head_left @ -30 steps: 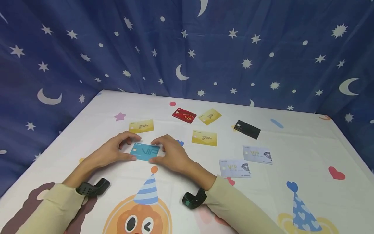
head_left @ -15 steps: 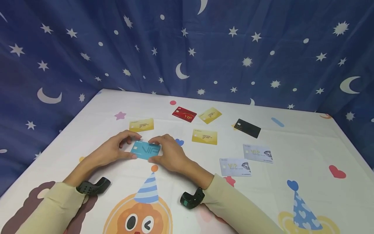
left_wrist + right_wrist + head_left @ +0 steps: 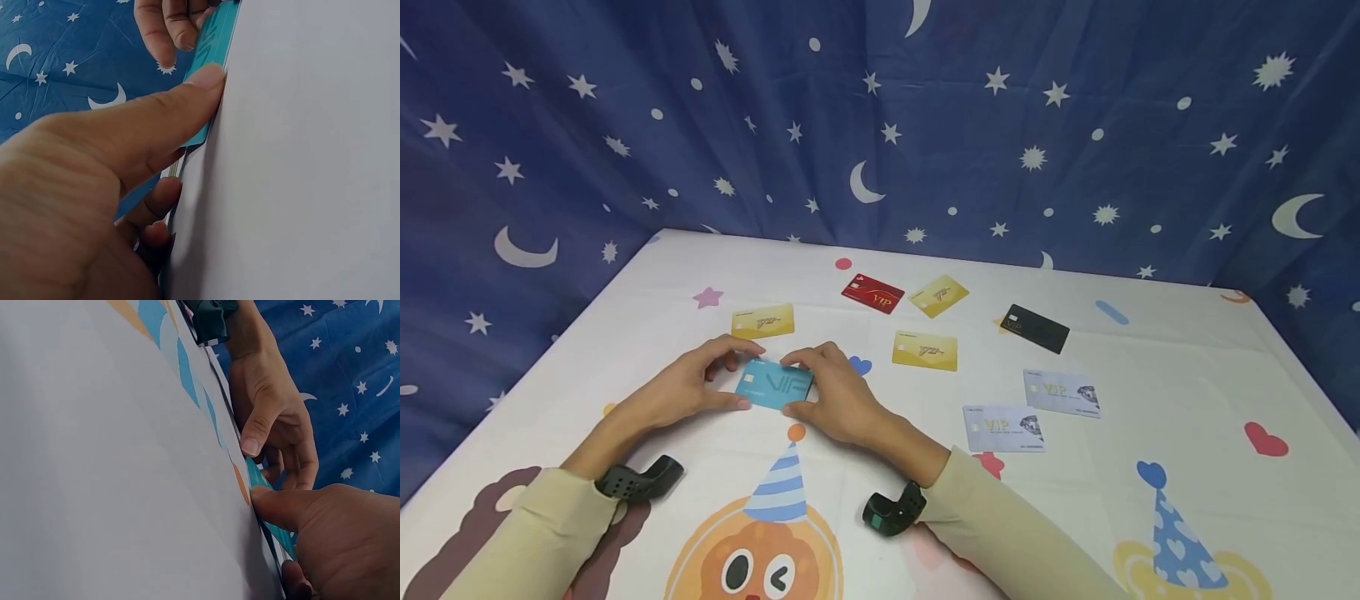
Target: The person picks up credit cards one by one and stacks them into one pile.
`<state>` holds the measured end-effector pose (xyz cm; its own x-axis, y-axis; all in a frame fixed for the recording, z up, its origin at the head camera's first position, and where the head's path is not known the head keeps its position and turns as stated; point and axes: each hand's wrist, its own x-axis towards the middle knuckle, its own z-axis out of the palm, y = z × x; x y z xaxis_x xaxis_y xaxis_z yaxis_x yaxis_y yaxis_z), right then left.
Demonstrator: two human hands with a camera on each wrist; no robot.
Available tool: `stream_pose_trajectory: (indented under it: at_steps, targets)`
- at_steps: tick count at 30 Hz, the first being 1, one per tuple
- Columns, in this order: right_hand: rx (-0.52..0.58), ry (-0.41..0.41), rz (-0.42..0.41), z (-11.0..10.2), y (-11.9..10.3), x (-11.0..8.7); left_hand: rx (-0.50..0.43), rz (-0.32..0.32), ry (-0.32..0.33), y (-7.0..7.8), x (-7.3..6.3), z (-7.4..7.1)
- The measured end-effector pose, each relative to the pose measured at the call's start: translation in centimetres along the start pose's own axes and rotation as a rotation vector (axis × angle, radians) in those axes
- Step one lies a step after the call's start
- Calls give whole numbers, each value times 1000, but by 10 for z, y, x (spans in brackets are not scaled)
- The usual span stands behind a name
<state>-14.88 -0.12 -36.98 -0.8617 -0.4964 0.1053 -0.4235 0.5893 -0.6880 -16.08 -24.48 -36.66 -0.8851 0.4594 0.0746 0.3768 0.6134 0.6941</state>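
Low on the white tablecloth is a teal VIP card [image 3: 772,384], its face up and its chip at the left. My left hand [image 3: 688,383] holds its left end, thumb at the near corner and index finger at the far one. The right end is held by my right hand [image 3: 841,396], with thumb on the near edge and index finger at the far edge. From the left wrist camera, the left thumb [image 3: 181,97] lies on the teal card [image 3: 201,53]. In the right wrist view both thumbs touch the card [image 3: 257,475].
Beyond the hands lie a gold card [image 3: 763,320], a red card [image 3: 873,294], and two more gold cards, one nearer [image 3: 925,351]. Farther right are a black card [image 3: 1035,329] and two silver cards, the nearer one [image 3: 1003,429] by the right forearm. A dark blue starry curtain [image 3: 880,125] stands behind.
The right hand has shifted very slightly left along the teal card's edges. Left hand, card and the other cards stay practically where they were.
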Motion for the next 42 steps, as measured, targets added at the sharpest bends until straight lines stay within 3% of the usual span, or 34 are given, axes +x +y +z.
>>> stream_pose_trajectory:
  at_steps: [8,21,28,34,42]
  targets:
    - [-52,4,-39,-1,0,-1,1,106,24,0,0,-2]
    - [-67,-11,-31,-2,2,-1,21,180,84,-7,0,-6]
    - [-22,14,-7,-4,6,0,18,156,134,-7,-2,-9]
    - [29,42,-16,-14,12,2,9,104,135,-1,-2,-10]
    - [17,40,-65,-37,14,-5,-22,160,133,18,0,-8]
